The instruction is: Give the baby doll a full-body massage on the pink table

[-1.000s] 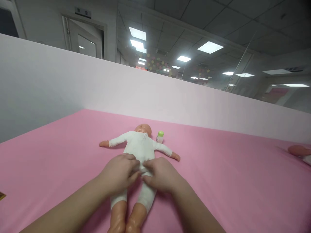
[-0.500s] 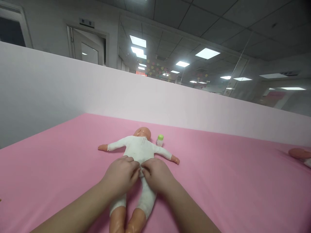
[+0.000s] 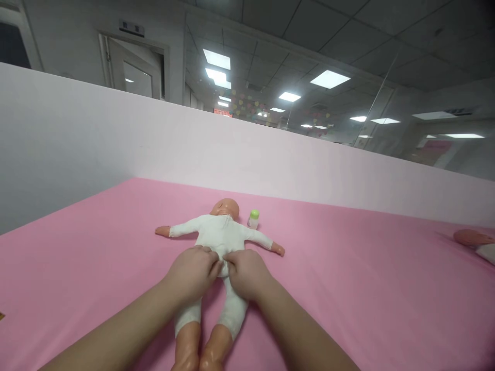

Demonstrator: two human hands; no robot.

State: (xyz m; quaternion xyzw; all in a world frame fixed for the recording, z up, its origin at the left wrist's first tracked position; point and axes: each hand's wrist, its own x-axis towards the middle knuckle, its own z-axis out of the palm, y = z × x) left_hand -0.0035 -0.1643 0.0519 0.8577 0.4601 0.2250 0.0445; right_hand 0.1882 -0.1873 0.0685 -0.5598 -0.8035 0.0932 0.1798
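A baby doll in a white suit lies stretched out, seemingly face down, with its arms spread to both sides and its bare feet nearest me. My left hand is closed at the doll's lower back, thumb and fingers pinching the white fabric. Close beside it, my right hand pinches the suit in the same way. Only a small gap separates the two sets of fingertips. The cloth between them is bunched, and the hands cover the doll's hips in part.
A small bottle with a green cap stands by the doll's head. Pink sheeting covers the surface. A low white wall runs along the back. At the far right edge lies part of another doll-like object.
Both hands stay at the doll's lower back, with the fingers shifted slightly on the cloth. The whole view has tilted a little, so everything sits slightly higher.
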